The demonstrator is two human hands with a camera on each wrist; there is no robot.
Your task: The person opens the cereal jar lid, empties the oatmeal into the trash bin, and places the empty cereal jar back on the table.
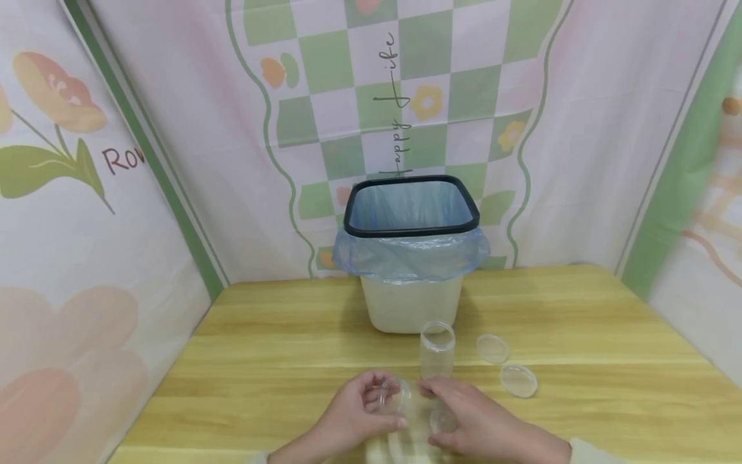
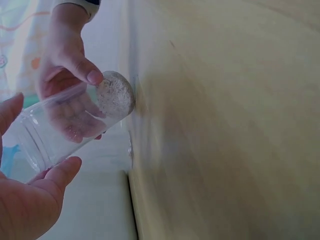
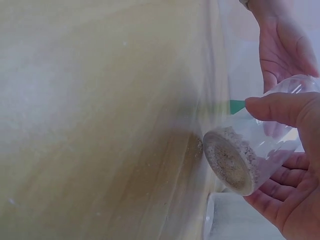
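Note:
A clear plastic jar lies tilted between both hands, with pale crumbly material at its bottom end. My left hand grips it round the open rim, thumb on the near side and fingers on the far side. The right hand holds the jar near its base; in the right wrist view its thumb lies across the side and its fingers curl beneath. The base is close over the wooden table. Just beyond the hands a second clear jar stands upright, without a lid, partly hidden by the right hand.
Two clear round lids lie flat to the right of the standing jar. Behind it, a white bin with a black rim and a blue bag liner stands at the table's back. Printed curtains enclose the table at the back and sides.

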